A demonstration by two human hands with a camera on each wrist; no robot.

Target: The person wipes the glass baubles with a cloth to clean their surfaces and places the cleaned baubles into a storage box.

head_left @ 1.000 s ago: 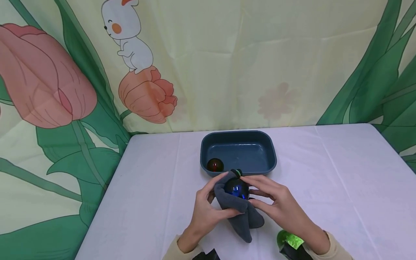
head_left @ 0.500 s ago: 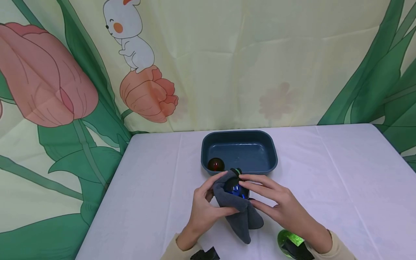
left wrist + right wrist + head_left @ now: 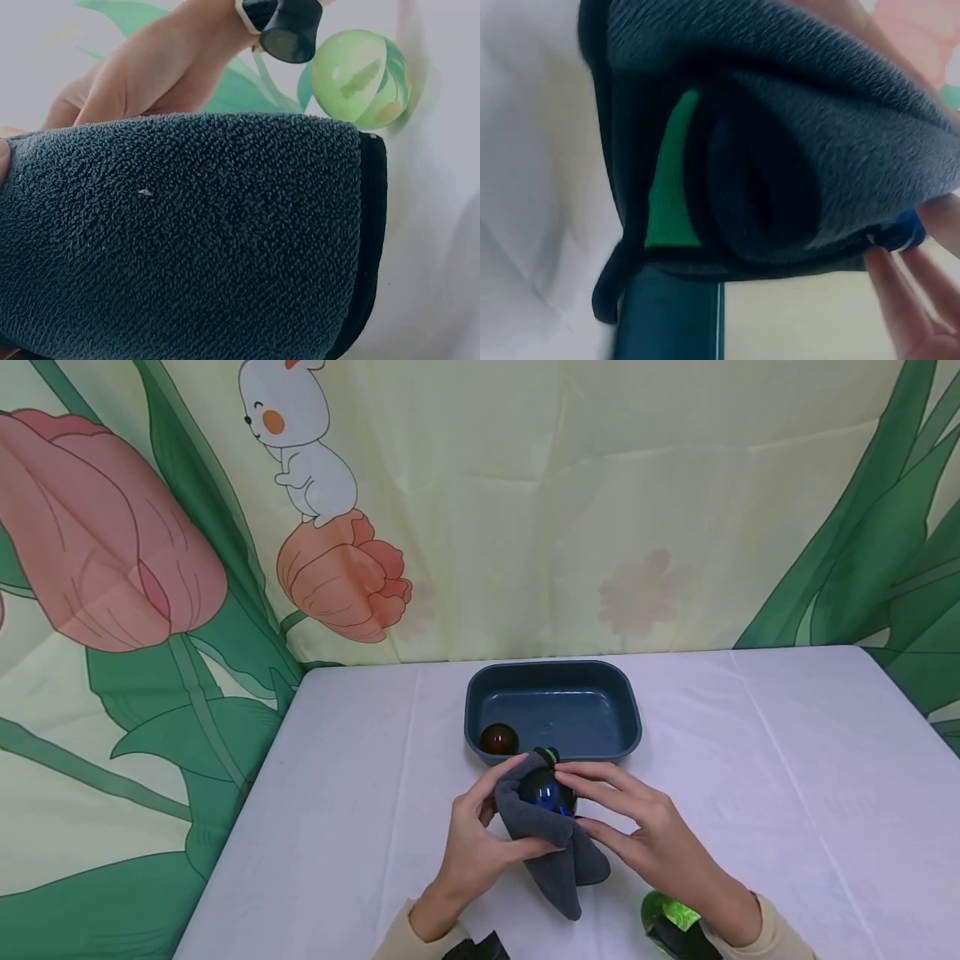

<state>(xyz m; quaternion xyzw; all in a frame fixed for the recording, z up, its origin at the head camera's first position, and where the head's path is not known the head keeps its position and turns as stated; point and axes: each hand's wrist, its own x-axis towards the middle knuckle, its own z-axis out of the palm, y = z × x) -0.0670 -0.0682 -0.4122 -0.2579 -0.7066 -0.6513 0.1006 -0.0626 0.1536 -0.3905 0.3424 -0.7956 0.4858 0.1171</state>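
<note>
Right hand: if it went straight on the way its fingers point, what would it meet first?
The right hand would likely meet the blue ball first: it lies right at the fingers, partly wrapped in cloth. Exact depth is hard to judge.

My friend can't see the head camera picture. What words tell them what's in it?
A left hand holds a gray cloth partly around a blue ball, which the right hand touches. Beyond them, a dark blue tray on a white table holds a red ball; a green ball lies closer to the viewer. Behind is a flowery backdrop.
</note>
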